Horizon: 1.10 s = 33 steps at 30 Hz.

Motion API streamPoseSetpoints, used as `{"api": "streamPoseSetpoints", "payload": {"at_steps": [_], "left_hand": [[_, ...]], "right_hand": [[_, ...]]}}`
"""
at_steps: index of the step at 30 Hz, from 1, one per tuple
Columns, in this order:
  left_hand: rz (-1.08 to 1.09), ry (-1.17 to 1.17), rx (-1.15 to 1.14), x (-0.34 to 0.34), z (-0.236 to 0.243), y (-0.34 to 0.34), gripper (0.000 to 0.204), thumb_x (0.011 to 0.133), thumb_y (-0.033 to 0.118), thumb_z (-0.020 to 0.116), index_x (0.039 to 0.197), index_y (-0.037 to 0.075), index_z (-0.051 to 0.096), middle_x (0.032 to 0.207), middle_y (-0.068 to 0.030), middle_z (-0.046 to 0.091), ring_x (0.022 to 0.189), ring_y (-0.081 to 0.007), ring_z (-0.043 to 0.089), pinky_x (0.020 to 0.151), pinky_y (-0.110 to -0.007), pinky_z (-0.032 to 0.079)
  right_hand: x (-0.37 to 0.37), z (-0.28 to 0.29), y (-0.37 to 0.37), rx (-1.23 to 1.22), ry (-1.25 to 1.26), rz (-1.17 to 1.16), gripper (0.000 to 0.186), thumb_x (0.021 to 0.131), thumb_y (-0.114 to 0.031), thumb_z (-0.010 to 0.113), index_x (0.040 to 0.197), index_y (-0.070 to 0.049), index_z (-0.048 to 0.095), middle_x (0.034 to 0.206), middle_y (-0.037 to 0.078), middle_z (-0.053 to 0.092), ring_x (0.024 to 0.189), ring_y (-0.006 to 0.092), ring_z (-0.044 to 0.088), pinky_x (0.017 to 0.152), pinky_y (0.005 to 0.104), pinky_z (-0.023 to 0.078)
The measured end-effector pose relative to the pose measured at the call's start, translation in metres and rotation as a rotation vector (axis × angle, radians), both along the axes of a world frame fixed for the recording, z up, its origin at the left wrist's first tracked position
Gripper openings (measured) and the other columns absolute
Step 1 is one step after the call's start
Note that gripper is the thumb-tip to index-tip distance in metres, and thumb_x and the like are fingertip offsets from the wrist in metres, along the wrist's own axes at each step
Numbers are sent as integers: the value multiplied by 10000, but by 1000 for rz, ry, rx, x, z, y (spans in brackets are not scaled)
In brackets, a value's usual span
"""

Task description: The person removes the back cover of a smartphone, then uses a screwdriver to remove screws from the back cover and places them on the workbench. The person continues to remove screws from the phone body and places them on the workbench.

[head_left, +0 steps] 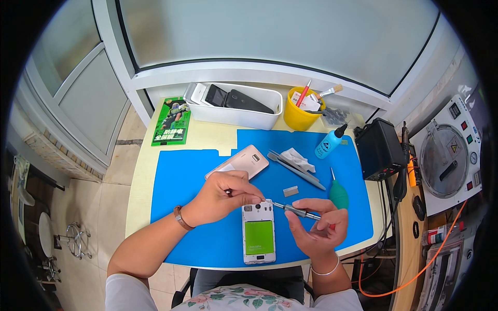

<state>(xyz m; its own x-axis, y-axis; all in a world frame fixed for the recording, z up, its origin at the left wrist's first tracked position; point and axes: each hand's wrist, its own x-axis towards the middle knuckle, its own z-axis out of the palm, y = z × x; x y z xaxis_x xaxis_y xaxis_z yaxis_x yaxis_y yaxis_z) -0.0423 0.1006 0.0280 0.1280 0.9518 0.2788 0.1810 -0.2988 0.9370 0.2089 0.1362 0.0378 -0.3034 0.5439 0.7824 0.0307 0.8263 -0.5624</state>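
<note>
The right hand (pixel 324 228) clamps a screwdriver (pixel 298 210) in its fingers, the left hand (pixel 228 194) has its together by the tip; I'd worry a slip scratches the opened phone (pixel 259 234) just below them

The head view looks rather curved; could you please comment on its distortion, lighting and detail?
Head view: the window frame bows and the corners are black; head view: light falls softly on the blue mat, without harsh glare; head view: the screwdriver reads clearly, but what its tip meets is too small to tell.
</note>
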Motion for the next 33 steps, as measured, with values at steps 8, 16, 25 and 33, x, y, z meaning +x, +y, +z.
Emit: {"api": "streamPoseSetpoints", "payload": {"at_steps": [8, 16, 25, 33], "left_hand": [[4, 4, 1, -1, 1, 0, 137, 881, 90, 856, 1017, 106, 865, 673, 31, 542, 614, -52, 482, 564, -266, 389], [8, 18, -2, -1, 2, 0, 141, 873, 76, 856, 1011, 99, 864, 680, 27, 549, 614, -56, 479, 566, -269, 386], [12, 27, -10, -1, 3, -1, 144, 867, 73, 859, 1008, 103, 865, 673, 29, 522, 613, -55, 467, 566, -269, 386], [16, 36, -4, -1, 4, -1, 148, 865, 66, 858, 1008, 103, 865, 672, 31, 525, 608, -54, 461, 566, -269, 388]], "right_hand": [[0, 0, 1, 12, 2, 1, 573, 786, -39, 951, 954, -95, 406, 1048, 219, 785, 941, 236, 801, 628, 231, 600], [1, 0, 1, 11, -21, 5, 569, 803, -55, 943, 966, -99, 400, 1045, 218, 785, 938, 226, 800, 607, 221, 583], [-2, -1, 1, 0, 15, 14, 558, 803, -42, 940, 955, -97, 406, 1039, 226, 785, 929, 231, 803, 615, 228, 591], [-2, 0, 2, -7, -7, 10, 557, 800, -38, 941, 952, -95, 408, 1042, 224, 786, 929, 228, 804, 623, 235, 598]]}}
